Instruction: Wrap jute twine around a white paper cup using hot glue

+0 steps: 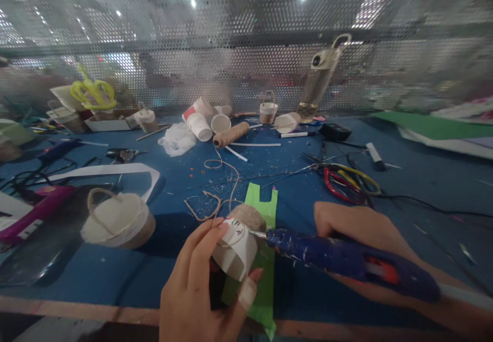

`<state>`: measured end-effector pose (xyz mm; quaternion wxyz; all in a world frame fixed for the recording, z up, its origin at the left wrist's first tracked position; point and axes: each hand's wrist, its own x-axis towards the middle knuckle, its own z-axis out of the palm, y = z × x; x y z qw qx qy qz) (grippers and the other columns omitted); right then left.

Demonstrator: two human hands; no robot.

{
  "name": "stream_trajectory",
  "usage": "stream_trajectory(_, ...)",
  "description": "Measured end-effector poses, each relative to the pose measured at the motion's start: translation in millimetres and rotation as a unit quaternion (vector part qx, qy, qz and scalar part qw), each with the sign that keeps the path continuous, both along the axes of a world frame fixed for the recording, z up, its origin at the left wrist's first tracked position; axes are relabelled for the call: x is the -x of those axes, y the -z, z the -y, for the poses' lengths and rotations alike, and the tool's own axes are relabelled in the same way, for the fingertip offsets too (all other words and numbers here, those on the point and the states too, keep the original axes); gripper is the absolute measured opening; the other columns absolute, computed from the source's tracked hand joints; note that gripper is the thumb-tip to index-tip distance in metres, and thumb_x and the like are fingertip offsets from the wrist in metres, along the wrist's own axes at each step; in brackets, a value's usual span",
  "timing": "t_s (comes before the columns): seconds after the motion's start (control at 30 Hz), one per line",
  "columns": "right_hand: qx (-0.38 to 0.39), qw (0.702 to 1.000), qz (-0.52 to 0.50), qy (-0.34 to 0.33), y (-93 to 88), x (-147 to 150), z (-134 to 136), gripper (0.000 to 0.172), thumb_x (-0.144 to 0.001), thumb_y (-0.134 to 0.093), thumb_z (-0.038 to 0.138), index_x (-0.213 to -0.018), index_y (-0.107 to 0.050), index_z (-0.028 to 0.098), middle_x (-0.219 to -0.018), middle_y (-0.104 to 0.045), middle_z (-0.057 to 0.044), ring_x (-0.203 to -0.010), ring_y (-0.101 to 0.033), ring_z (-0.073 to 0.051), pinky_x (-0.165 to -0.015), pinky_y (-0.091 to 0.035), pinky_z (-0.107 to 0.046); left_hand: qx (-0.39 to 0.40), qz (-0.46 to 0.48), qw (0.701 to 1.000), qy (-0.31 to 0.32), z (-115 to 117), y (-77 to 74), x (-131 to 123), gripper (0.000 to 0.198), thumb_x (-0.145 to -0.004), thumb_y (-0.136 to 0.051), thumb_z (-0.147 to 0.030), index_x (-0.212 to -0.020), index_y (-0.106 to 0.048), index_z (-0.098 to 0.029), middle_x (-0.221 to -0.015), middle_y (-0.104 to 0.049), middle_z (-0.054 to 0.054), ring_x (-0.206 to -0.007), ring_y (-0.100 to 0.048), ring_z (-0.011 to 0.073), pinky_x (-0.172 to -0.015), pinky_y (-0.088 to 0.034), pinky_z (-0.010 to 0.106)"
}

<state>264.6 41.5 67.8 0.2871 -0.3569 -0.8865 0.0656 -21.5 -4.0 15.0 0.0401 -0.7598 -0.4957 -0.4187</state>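
Note:
My left hand (210, 285) grips a white paper cup (236, 252) lying tilted, its base end wrapped in jute twine (248, 215). A bandage covers the thumb. In my right hand (358, 229) is a dark blue hot glue gun (327, 254), its metal nozzle touching or almost touching the cup beside the twine edge. Beneath the cup lies a green paper strip (262, 280). Loose twine (234, 183) runs from the cup back to a twine roll (231, 135). Left of my hand stands a finished-looking small basket (123, 219) with a twine handle.
Paper cups (199, 126) and crumpled white material (177, 139) lie toward the back. Red-handled scissors (341, 185) and a black cable (423, 206) are on the right. A bottle (318, 82) stands by the perforated metal screen (239, 44). A magenta glue gun (38, 211) lies left.

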Motion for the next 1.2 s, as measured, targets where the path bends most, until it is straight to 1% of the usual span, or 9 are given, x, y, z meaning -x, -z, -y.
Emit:
stream_trajectory(0.17,-0.025,0.999,-0.018,0.012,3.7,3,1,0.022,-0.087,-0.056,0.022,-0.084,-0.034,0.029,-0.066,-0.043,0.011,-0.046,-0.037,-0.011,-0.048,-0.024,-0.027,-0.008,-0.011,1.000,0.003,0,0.9,1,0.050,-0.103,-0.066,-0.044,-0.145,-0.052,-0.021,-0.137,-0.070,0.013,-0.127,-0.072,0.0244,-0.100,-0.066,0.032)
stream_trajectory(0.3,-0.026,0.999,-0.021,0.021,6.6,6,3,0.021,-0.089,-0.053,0.026,-0.084,-0.033,0.029,-0.066,-0.042,0.011,-0.047,-0.035,-0.012,-0.048,-0.022,-0.028,-0.008,-0.015,1.000,0.001,0,-0.1,0,0.049,-0.103,-0.065,-0.044,-0.145,-0.052,-0.021,-0.138,-0.070,0.013,-0.126,-0.072,0.0248,-0.099,-0.066,0.032)
stream_trajectory(0.4,-0.024,0.999,-0.027,0.030,7.6,6,4,0.020,-0.090,-0.052,0.025,-0.084,-0.033,0.028,-0.068,-0.041,0.010,-0.048,-0.035,-0.012,-0.049,-0.023,-0.028,-0.007,-0.011,1.000,-0.001,-1,-0.1,0,0.050,-0.103,-0.066,-0.045,-0.145,-0.052,-0.021,-0.137,-0.070,0.013,-0.126,-0.073,0.0253,-0.100,-0.066,0.034)
stream_trajectory(0.5,-0.014,0.999,-0.034,0.037,7.9,7,4,0.022,-0.090,-0.054,0.025,-0.083,-0.033,0.028,-0.068,-0.043,0.010,-0.049,-0.039,-0.012,-0.050,-0.024,-0.029,-0.011,-0.011,1.000,0.006,-1,-0.1,1,0.049,-0.103,-0.066,-0.044,-0.144,-0.053,-0.022,-0.137,-0.070,0.012,-0.126,-0.073,0.0242,-0.098,-0.066,0.032)
stream_trajectory(0.63,-0.013,0.999,-0.045,0.028,8.0,8,3,0.021,-0.090,-0.054,0.023,-0.083,-0.034,0.028,-0.068,-0.043,0.010,-0.050,-0.039,-0.012,-0.051,-0.025,-0.028,-0.005,-0.007,1.000,0.009,1,-0.7,3,0.047,-0.103,-0.065,-0.043,-0.144,-0.052,-0.023,-0.137,-0.070,0.011,-0.127,-0.072,0.0235,-0.099,-0.066,0.032)
stream_trajectory(0.77,-0.029,0.999,-0.036,0.008,5.6,7,1,0.020,-0.087,-0.053,0.023,-0.084,-0.034,0.029,-0.068,-0.042,0.010,-0.048,-0.036,-0.011,-0.049,-0.024,-0.028,0.000,-0.005,1.000,0.007,2,-1.2,2,0.048,-0.103,-0.065,-0.044,-0.144,-0.052,-0.023,-0.137,-0.071,0.011,-0.127,-0.072,0.0234,-0.100,-0.065,0.032)
stream_trajectory(0.87,-0.031,0.999,-0.014,0.005,2.5,6,1,0.021,-0.088,-0.053,0.023,-0.085,-0.033,0.029,-0.067,-0.041,0.011,-0.047,-0.034,-0.011,-0.048,-0.023,-0.027,0.013,0.020,1.000,-0.002,3,-0.9,-5,0.048,-0.103,-0.064,-0.047,-0.144,-0.052,-0.025,-0.138,-0.071,0.010,-0.127,-0.072,0.0247,-0.101,-0.064,0.034)
stream_trajectory(1.0,-0.031,0.999,-0.011,0.015,3.7,6,2,0.021,-0.088,-0.053,0.024,-0.085,-0.033,0.029,-0.068,-0.041,0.011,-0.047,-0.036,-0.011,-0.048,-0.024,-0.028,0.050,0.085,0.994,-0.038,6,0.5,-13,0.049,-0.104,-0.060,-0.056,-0.144,-0.053,-0.028,-0.138,-0.071,0.009,-0.122,-0.075,0.0277,-0.101,-0.064,0.042)
stream_trajectory(1.2,-0.017,0.999,-0.044,0.019,10.3,8,3,0.022,-0.088,-0.055,0.023,-0.083,-0.035,0.028,-0.069,-0.044,0.010,-0.048,-0.038,-0.011,-0.051,-0.026,-0.029,0.066,0.110,0.991,-0.031,8,2.9,-13,0.049,-0.102,-0.064,-0.056,-0.143,-0.054,-0.031,-0.140,-0.072,0.009,-0.119,-0.076,0.0294,-0.099,-0.065,0.046)
